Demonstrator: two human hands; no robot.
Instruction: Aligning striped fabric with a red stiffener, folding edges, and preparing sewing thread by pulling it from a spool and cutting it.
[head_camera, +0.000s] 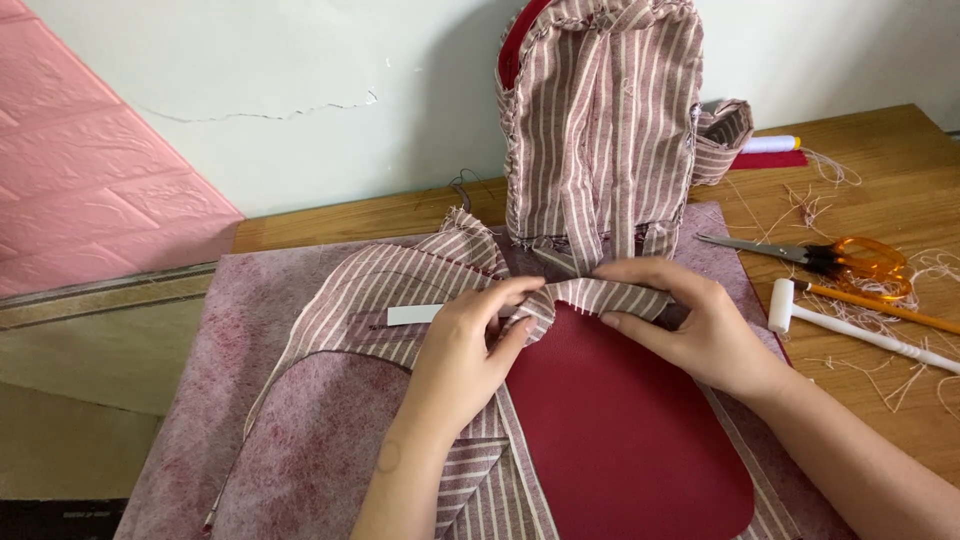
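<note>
A half-made backpack of maroon-and-white striped cloth (600, 110) stands upright against the wall at the back of the table. From it a striped strap (590, 293) runs down to both hands. My left hand (470, 345) pinches the strap's folded end, and my right hand (690, 320) holds the strap just to the right. Under the hands lies a dark red leather-like panel (620, 440) with rounded corners. A curved striped piece (370, 290) with a small white tag (412, 314) spreads to the left.
A mottled pink felt sheet (250, 400) covers the wooden table (880, 180). At the right lie orange-handled scissors (840, 258), a white mallet (860, 328), an orange pencil (880, 305), a white thread spool (770, 144) and loose thread scraps. A pink padded wall panel (90, 170) is at left.
</note>
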